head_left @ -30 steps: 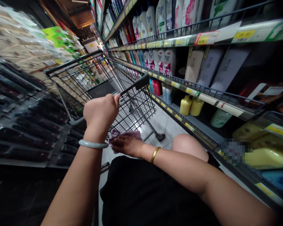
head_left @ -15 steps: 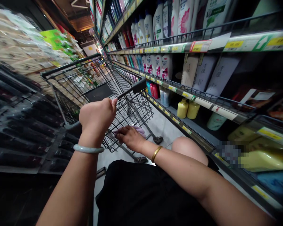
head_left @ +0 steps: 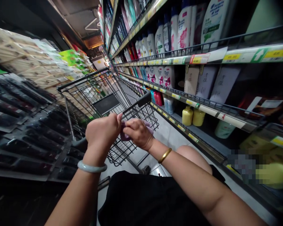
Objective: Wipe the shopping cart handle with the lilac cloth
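Note:
My left hand (head_left: 103, 129), with a pale bangle on the wrist, is closed around the dark handle (head_left: 143, 99) of a black wire shopping cart (head_left: 82, 89). Close beside it, my right hand (head_left: 138, 133), wearing a gold bangle, grips a bunched light-purple cloth (head_left: 124, 135). Part of this cloth sticks out past the knuckles on the right. The cloth is at the handle bar, just right of my left hand; whether it touches the bar is hard to see. No goods show in the visible part of the cart basket.
Shelves of shampoo bottles (head_left: 184, 28) line the right side, with price strips along their edges. Yellow bottles (head_left: 187, 116) stand on the lowest shelf. Dark packaged goods (head_left: 30, 144) hang on a rack at left, near stacked beige packs (head_left: 25, 56). A pale tiled floor (head_left: 167, 138) runs between.
My right hand has risen with the purple cloth from below the handle to beside my left hand. My left hand keeps its grip. The view has tilted slightly, shifting the scene down and right.

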### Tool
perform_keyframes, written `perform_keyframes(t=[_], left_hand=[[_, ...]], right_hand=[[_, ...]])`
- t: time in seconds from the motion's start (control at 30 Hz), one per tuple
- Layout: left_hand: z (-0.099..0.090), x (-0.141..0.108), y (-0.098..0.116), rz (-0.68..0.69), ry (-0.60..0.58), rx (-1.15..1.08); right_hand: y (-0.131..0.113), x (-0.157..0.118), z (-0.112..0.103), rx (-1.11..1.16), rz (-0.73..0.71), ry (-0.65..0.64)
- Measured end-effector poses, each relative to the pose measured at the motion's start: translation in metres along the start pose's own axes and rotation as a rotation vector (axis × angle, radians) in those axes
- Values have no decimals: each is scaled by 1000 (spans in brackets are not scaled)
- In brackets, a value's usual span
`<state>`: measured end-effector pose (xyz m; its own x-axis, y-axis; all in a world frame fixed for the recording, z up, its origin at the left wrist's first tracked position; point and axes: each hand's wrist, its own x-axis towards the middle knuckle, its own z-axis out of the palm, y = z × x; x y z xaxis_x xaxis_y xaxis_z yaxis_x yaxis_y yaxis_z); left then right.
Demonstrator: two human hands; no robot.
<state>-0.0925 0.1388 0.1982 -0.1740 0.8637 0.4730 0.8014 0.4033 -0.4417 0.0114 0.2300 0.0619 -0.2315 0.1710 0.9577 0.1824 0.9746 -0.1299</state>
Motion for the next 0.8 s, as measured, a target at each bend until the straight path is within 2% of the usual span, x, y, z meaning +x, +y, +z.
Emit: perform_keyframes(t=[0.07,0.17,0.23,0.3,0.43,0.53,0.6,0.73,0.8], left_hand=[[-2,-4,-1,1,5,-5],[-4,-9,-4,10,10,-16],[-5,-11,-6,11,10,-24],[-6,-13,-8,10,8,-29],[-9,-22,-14,21,7,-7],[-13,-32,-18,52,14,-3],[-16,-38,-19,73,36,-5],[-16,-45,-18,108,139,-16],[-14,-46,-18,121,177,-31]], right_hand=[[14,9,-9,-9,152,138],[36,26,-27,-33,492,362],[35,37,-36,-25,559,429],[21,45,-41,2,486,394],[-11,56,-41,75,246,179],[-11,61,-46,85,104,141],[-6,66,-52,57,81,176],[-16,74,-61,28,216,266],[-29,77,-61,36,216,212]])
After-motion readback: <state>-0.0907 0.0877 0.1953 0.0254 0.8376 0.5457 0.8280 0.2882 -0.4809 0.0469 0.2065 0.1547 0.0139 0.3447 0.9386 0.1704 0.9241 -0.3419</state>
